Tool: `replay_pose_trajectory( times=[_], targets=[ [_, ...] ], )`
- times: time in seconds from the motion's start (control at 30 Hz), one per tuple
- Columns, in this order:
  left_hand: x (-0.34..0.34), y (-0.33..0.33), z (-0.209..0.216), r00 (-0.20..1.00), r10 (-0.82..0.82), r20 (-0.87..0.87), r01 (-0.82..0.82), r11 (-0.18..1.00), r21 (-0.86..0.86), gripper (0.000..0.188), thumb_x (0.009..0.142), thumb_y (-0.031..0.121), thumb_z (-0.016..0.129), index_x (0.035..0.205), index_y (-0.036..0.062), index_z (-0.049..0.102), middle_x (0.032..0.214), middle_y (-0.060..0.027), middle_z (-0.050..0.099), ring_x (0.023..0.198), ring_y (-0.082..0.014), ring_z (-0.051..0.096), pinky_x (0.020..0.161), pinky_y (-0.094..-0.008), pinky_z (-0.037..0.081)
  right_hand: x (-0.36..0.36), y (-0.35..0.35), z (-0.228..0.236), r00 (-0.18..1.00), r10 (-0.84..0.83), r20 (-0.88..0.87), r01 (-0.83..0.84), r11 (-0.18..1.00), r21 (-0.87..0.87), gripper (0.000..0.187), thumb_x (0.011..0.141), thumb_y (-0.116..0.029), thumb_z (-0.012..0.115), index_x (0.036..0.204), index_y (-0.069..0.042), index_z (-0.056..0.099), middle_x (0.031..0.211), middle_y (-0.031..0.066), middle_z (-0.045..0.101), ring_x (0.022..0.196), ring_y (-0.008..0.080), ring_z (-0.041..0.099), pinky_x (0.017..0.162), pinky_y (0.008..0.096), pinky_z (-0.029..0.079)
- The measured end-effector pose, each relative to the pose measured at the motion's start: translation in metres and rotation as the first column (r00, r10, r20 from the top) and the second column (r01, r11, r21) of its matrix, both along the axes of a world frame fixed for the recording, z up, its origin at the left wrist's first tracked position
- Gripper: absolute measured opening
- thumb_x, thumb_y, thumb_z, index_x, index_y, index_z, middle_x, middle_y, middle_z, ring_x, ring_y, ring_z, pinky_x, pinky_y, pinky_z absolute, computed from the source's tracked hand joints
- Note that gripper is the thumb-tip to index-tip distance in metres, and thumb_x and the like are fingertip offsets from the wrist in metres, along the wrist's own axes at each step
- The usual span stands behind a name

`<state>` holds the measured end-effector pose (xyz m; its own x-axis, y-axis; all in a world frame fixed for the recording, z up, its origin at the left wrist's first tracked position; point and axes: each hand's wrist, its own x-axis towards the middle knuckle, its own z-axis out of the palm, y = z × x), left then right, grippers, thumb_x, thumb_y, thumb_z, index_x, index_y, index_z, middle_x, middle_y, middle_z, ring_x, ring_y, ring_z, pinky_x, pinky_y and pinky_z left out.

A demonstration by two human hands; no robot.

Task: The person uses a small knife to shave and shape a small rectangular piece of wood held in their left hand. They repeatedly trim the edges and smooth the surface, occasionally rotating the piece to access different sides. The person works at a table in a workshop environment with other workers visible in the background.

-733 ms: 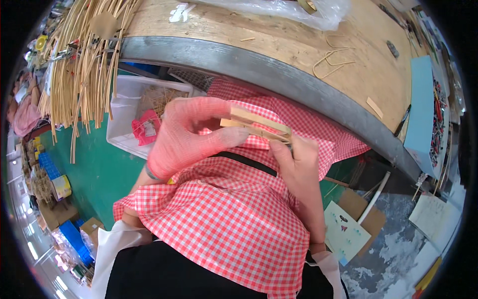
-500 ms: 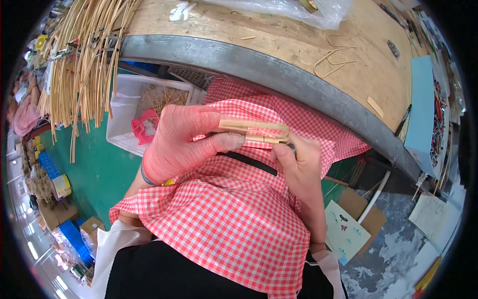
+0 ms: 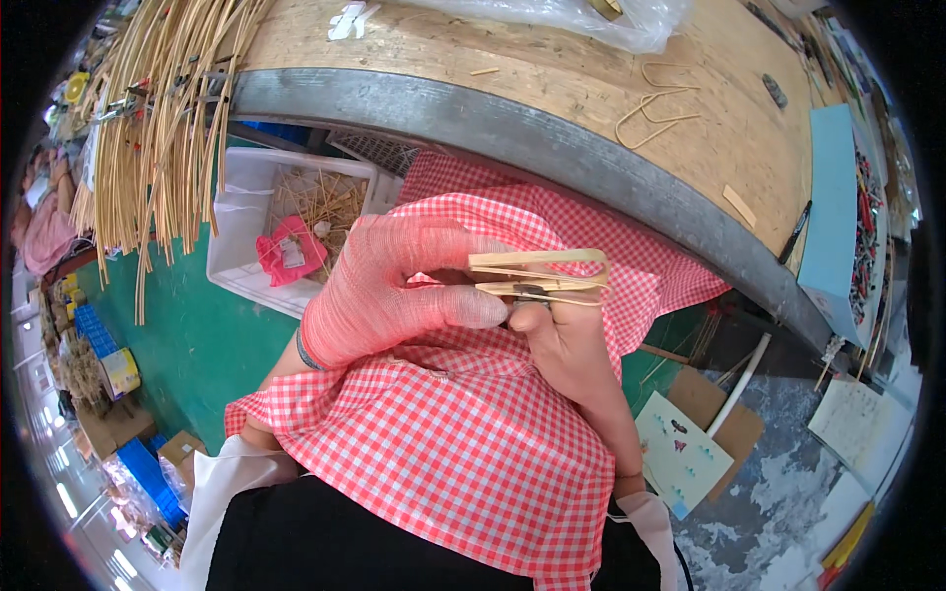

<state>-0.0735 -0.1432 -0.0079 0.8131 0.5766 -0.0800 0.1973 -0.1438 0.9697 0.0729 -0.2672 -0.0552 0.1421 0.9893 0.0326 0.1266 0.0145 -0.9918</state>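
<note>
My left hand (image 3: 394,281), in a red-and-white knit glove, pinches one end of a pale bamboo strip (image 3: 540,258) bent into a narrow U. The curve of the U lies to the right, over my right hand (image 3: 567,340). That hand is bare, its thumb and fingers closed about the lower leg of the strip. A small dark thing (image 3: 532,293) shows there by the right thumb; its kind cannot be made out. Both hands are above my lap, over a red-and-white checked apron (image 3: 443,443).
Ahead is a wooden workbench (image 3: 552,94) with a metal edge, bearing bent thin strips (image 3: 655,108) and a plastic bag (image 3: 591,22). Long bamboo sticks (image 3: 158,148) overhang its left. A white bin (image 3: 241,266) holds offcuts below; a light-blue box (image 3: 828,207) stands right.
Both hands and the bent strip have shifted slightly right. My right thumb has moved left along the lower leg, closer to the left thumb, and the dark thing shows more.
</note>
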Motion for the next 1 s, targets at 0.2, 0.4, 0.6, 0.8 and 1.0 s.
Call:
replay_pose_trajectory(
  times=[0.2,0.4,0.6,0.8,1.0],
  targets=[
    [-0.006,0.004,-0.009,0.996,-0.079,-0.028,0.081,0.994,0.071,0.028,0.065,0.011,0.081,0.09,0.0014,0.073,0.077,-0.0065,0.068,0.069,-0.0134,0.063,0.061,-0.0258,0.047,-0.005,0.0,-0.003,0.992,0.128,-0.021,-0.128,0.992,0.017,0.05,0.085,-0.031,0.066,0.122,0.0,0.056,0.116,0.0208,0.06,0.108,0.0334,0.06,0.092,0.0409,0.045],
    [0.003,-0.004,-0.011,0.991,0.126,0.043,-0.129,0.989,0.078,0.015,0.068,0.008,0.077,0.079,0.0014,0.07,0.07,-0.0045,0.064,0.062,-0.0107,0.059,0.056,-0.0251,0.045,-0.006,-0.001,-0.007,0.982,0.065,-0.177,-0.089,0.987,-0.133,0.037,0.088,-0.032,0.065,0.103,0.002,0.06,0.089,0.0137,0.063,0.081,0.0269,0.061,0.075,0.0373,0.048],
    [-0.003,0.009,-0.016,0.983,0.183,0.01,-0.179,0.947,0.266,0.007,0.073,0.007,0.073,0.074,0.0019,0.068,0.07,-0.0032,0.065,0.062,-0.0114,0.059,0.056,-0.026,0.045,0.029,0.001,0.013,0.942,-0.334,0.041,0.336,0.94,-0.06,0.022,0.08,-0.016,0.076,0.082,-0.001,0.06,0.06,-0.0023,0.051,0.054,0.0055,0.044,0.05,0.0242,0.036],
    [-0.005,0.001,-0.02,0.999,-0.018,-0.046,0.016,0.999,-0.031,0.009,0.073,0.008,0.072,0.073,0.0015,0.066,0.07,-0.0034,0.065,0.067,-0.0109,0.06,0.062,-0.0262,0.047,0.033,-0.004,0.0,0.907,-0.331,-0.259,0.302,0.942,-0.146,0.016,0.084,-0.008,0.072,0.076,-0.003,0.059,0.059,-0.0075,0.048,0.054,0.0009,0.04,0.047,0.0204,0.028],
    [-0.001,-0.001,-0.026,0.997,-0.001,-0.08,-0.007,0.995,-0.1,0.009,0.075,0.007,0.071,0.073,-0.0002,0.065,0.072,-0.0038,0.065,0.068,-0.0101,0.06,0.062,-0.0246,0.047,0.042,0.003,-0.022,0.837,-0.244,-0.489,0.163,0.965,-0.203,0.02,0.088,-0.012,0.068,0.073,-0.003,0.057,0.055,-0.0049,0.047,0.048,0.0026,0.04,0.043,0.0218,0.029]
  ],
)
